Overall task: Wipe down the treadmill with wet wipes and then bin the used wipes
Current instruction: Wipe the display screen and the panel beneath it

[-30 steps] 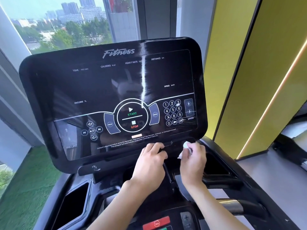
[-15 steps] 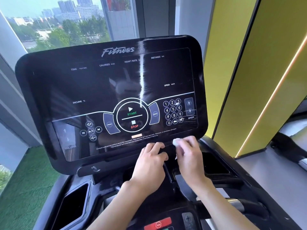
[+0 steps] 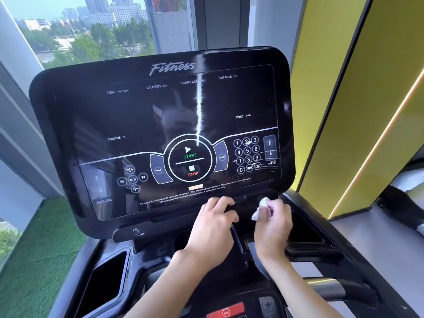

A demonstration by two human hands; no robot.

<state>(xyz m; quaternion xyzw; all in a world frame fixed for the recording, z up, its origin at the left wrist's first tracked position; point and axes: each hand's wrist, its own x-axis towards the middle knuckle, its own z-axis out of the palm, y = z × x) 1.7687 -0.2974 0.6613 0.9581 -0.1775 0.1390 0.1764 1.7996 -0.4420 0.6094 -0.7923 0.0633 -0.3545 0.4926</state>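
A person faces a black treadmill, seen from head height over two bare forearms. Its big glossy console tilts up ahead, the panel dark, printed with "Fitness" at the top, a round START and STOP control in the middle and a number keypad to the right, where streaks mark the glass. The left hand is at the foot of the console, just right of centre, fingers curled over the narrow ledge under the panel, holding it. Just beside it on the right, not touching it, the right hand pinches a small crumpled white wipe between thumb and fingertips at the console's lower right corner; whether the wipe touches the surface there is hard to tell. Below the hands a red stop button sits at the bottom edge, a deep pocket opens at lower left, and a grey handlebar runs off to the right. Behind the console a window shows trees and city towers; yellow wall panels rise on the right, and green turf covers the floor at left.
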